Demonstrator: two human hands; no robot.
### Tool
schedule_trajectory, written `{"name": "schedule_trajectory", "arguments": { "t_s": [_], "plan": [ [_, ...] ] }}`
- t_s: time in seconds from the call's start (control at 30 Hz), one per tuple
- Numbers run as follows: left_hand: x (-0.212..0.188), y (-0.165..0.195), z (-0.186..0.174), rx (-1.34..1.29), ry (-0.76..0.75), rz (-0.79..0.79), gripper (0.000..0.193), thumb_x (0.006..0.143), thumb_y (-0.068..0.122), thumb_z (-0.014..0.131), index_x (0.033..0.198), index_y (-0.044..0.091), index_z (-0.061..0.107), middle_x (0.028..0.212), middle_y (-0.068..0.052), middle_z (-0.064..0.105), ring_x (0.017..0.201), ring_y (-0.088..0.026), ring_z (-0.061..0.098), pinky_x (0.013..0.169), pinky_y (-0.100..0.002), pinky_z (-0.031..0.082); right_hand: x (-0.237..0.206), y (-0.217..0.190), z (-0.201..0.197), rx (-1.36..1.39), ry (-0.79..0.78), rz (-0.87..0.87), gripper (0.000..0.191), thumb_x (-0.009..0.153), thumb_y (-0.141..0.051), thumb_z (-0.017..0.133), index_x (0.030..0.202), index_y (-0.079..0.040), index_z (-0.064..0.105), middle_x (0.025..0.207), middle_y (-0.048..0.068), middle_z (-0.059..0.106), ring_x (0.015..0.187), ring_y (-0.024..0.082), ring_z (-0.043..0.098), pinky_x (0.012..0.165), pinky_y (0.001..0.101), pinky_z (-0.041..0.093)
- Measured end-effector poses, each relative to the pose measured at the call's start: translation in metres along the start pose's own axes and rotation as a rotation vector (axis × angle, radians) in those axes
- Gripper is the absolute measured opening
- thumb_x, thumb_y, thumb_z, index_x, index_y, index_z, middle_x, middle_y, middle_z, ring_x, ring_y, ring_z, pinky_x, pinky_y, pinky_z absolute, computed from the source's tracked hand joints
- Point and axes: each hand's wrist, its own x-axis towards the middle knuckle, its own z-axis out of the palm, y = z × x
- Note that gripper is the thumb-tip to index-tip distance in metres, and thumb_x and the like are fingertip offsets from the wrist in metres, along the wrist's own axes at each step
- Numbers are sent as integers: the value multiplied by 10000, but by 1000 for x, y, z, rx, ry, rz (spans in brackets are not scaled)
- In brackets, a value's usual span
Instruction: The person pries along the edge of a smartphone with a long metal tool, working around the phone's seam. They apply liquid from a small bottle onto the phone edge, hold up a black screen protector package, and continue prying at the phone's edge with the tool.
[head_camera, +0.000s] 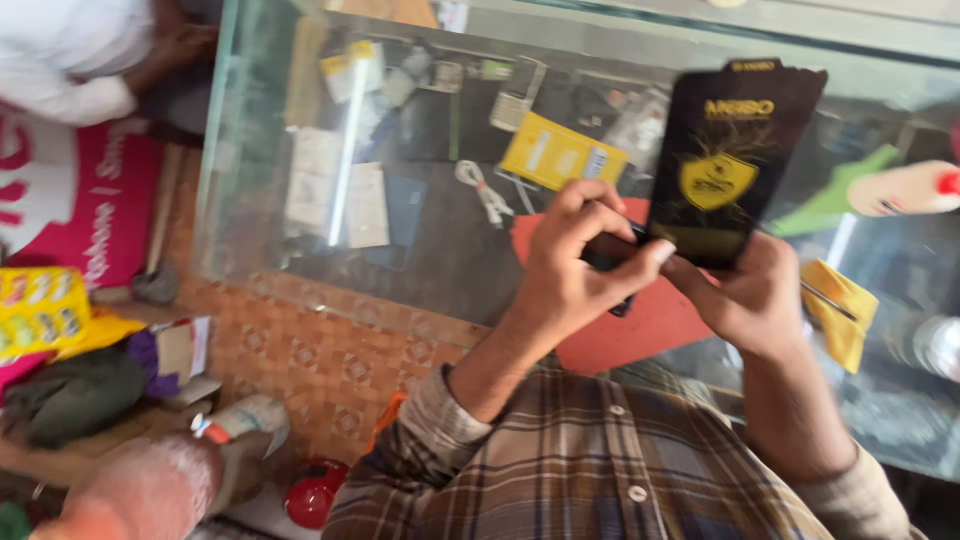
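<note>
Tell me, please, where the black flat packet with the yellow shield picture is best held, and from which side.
Take the black packet at its bottom edge, from below. It stands nearly upright over the glass counter, thin and flat, so a pinch across its faces suits it. The left hand and right hand already meet there; its upper part is free.

head camera, looking steeply down, close over glass counter (300, 150)

A flat black packet (728, 165) with gold shield print, held upright.
</note>
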Motion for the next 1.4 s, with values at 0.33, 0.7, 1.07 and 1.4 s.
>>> {"name": "schedule_trajectory", "arguments": {
  "t_s": [0.33, 0.7, 1.07, 1.4],
  "plan": [
    [4, -23, -2, -88, 65, -180, 215, 898, 94, 821, 887, 3, 626, 1122, -64, 602, 836, -101, 606, 687, -272, 513, -13, 53, -16, 24, 202, -15, 94, 1055, -32, 641, 1115, 23, 688, 1016, 71, 767, 970, 157, 736, 900, 286, 585],
    [12, -38, 1, 6, 32, -49, 242, 948, 101, 833, 916, -4, 617, 1075, -51, 621, 878, -118, 610, 774, -258, 512, -31, 96, -27, -422, 448, -24, 305, 1000, -35, 698, 1289, 22, 618, 1058, 154, 761, 1021, 263, 762, 904, 366, 581],
    [7, -63, 9, 85, -104, -194, 226, 872, 90, 837, 913, -13, 640, 891, -53, 647, 830, -130, 617, 769, -298, 520, -47, 71, 25, -683, 400, -38, 276, 786, 30, 651, 1050, -36, 604, 996, 161, 641, 982, 392, 602, 870, 495, 499],
    [8, -104, 16, 7, -153, -408, 188, 892, 82, 863, 933, -32, 719, 848, -40, 678, 770, -100, 579, 722, -259, 487, -62, 81, 23, -344, 525, -66, 185, 813, -11, 660, 946, -38, 535, 841, 163, 662, 824, 419, 647, 692, 498, 519]
  ]
}}
